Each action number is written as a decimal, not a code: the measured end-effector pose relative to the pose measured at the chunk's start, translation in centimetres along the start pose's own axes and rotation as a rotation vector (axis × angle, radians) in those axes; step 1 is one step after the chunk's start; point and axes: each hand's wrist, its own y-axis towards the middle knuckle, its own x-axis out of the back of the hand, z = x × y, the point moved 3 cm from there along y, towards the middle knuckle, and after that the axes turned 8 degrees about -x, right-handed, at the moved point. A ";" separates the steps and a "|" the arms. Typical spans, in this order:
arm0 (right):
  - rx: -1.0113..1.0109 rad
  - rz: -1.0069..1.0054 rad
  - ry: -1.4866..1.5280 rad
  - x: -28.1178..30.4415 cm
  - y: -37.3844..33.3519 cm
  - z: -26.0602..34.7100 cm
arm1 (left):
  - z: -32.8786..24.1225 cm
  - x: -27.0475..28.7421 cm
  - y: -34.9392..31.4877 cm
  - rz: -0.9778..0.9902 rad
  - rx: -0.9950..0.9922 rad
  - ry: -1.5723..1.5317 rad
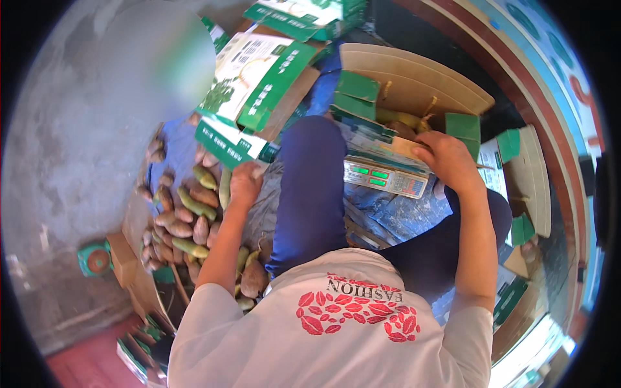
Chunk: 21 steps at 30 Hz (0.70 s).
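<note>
My left hand (246, 185) is closed at the lower edge of a green-and-white printed carton (228, 139), its fingertips partly hidden there. My right hand (447, 160) grips the near wall of an open carton (414, 71), thumb on the near side and the other fingers over the top. Brown tubers and a yellowish-green, long vegetable (401, 118) show inside that open carton. Just below it, a digital scale (383, 179) has its green displays lit. Beside my left forearm lies a pile of brown tubers (178, 226) with long green vegetables (197, 205) among them.
My bent legs (307, 187) frame the scale. More open cartons (527, 174) stand at the right, and another printed carton (304, 16) is at the far end. A green round device (95, 260) sits by the grey wall at left. Blue sheeting (171, 139) lies under the pile.
</note>
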 end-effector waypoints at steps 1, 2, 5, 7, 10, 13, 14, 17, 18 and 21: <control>-0.001 -0.021 0.018 0.0 0.1 0.1 | 1.4 -1.4 -2.6 0.127 0.092 -0.001; -0.009 -0.042 0.035 0.1 0.1 0.2 | 2.3 -2.4 -5.0 0.120 0.128 0.000; -0.069 -0.031 0.000 0.5 0.2 0.9 | 4.1 -5.6 -12.3 0.390 0.407 -0.028; -0.042 -0.033 -0.006 0.2 0.1 0.6 | 4.6 -7.6 -16.5 0.657 0.618 -0.092; -0.099 -0.001 0.003 0.2 0.4 0.7 | 3.5 -8.2 -21.5 0.838 0.821 -0.151; -0.136 0.026 0.023 0.1 0.5 0.6 | 2.1 -9.1 -25.1 1.059 0.730 -0.080; -0.103 -0.001 0.017 -0.1 0.6 0.3 | 1.7 -9.1 -26.0 1.057 0.746 -0.092; -0.082 0.008 0.041 -0.1 0.5 0.1 | -1.4 -6.5 -25.4 1.109 0.833 -0.116; -0.073 0.019 0.037 -0.1 0.6 0.3 | -2.3 -5.7 -25.3 1.215 0.802 -0.078; -0.106 0.041 0.061 0.0 0.7 0.7 | -1.5 -9.0 -30.8 1.299 0.727 -0.031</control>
